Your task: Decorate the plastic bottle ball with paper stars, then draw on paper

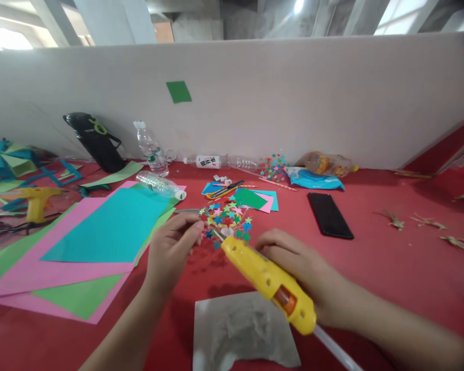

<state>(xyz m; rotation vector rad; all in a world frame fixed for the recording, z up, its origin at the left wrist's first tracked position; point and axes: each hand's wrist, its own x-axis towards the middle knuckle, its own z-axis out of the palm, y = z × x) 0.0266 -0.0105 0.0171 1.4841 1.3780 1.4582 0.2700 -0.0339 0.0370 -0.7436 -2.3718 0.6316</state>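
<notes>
My right hand [294, 268] is wrapped round a yellow hot glue gun [268, 281], its nozzle pointing up and left, a clear glue stick [334, 348] sticking out of its back end. My left hand [176, 242] pinches the left edge of a piece covered with colourful paper stars [228, 219]; what lies under the stars is hard to make out. The nozzle tip is close to these stars; whether it touches them I cannot tell. Below the hands lies a crumpled grey-white sheet [243, 330].
Coloured paper sheets [100, 226] and another glue gun [36, 201] lie at the left. Behind are a utility knife [224, 190], plastic bottles [152, 152], a black flask [95, 141] and a second star cluster [274, 167]. A phone [330, 215] lies right, before a white partition [294, 98].
</notes>
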